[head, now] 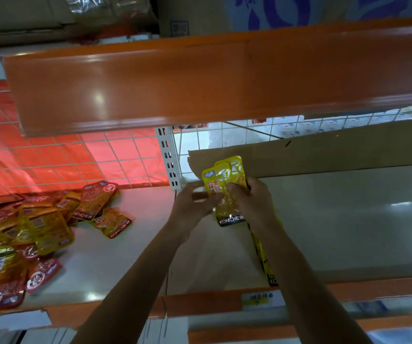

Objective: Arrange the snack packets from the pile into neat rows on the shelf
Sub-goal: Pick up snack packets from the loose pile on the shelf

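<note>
Both hands hold a small stack of yellow KONCHEW snack packets (226, 188) upright over the shelf board (344, 219), near its back left corner. My right hand (253, 202) grips the stack from the right, with fingers curled over its front. My left hand (193, 203) touches the stack's left edge; motion blur hides its fingers. Under my right forearm lies a row of yellow packets (265, 259), mostly hidden. The pile of red and yellow packets (33, 234) lies on the neighbouring shelf section to the left.
An orange shelf front (200, 80) hangs overhead. A cardboard sheet (324, 152) leans against the wire mesh back (249, 132). A white slotted upright (167, 157) divides the two sections. The orange front rail (212, 304) carries a price label (259, 299).
</note>
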Demonstrator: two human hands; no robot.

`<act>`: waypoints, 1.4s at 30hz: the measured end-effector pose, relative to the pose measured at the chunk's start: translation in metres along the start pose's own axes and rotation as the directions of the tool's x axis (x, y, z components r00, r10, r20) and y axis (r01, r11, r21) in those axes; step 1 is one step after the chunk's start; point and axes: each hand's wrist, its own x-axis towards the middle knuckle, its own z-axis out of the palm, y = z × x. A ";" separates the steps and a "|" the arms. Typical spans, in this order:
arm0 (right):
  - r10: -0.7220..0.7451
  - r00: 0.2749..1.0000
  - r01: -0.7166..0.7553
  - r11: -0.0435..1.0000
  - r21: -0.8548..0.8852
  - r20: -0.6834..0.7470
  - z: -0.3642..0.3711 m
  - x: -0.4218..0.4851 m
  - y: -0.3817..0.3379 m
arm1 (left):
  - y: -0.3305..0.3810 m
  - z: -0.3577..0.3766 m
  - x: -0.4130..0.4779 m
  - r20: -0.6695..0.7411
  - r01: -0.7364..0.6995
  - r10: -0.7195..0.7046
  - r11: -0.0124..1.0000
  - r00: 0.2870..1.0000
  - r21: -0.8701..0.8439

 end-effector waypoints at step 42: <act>0.145 0.986 -0.154 0.981 -0.115 -0.084 -0.029 0.008 0.033 | -0.033 0.029 0.017 -0.086 -0.131 0.262 0.711 0.961 0.691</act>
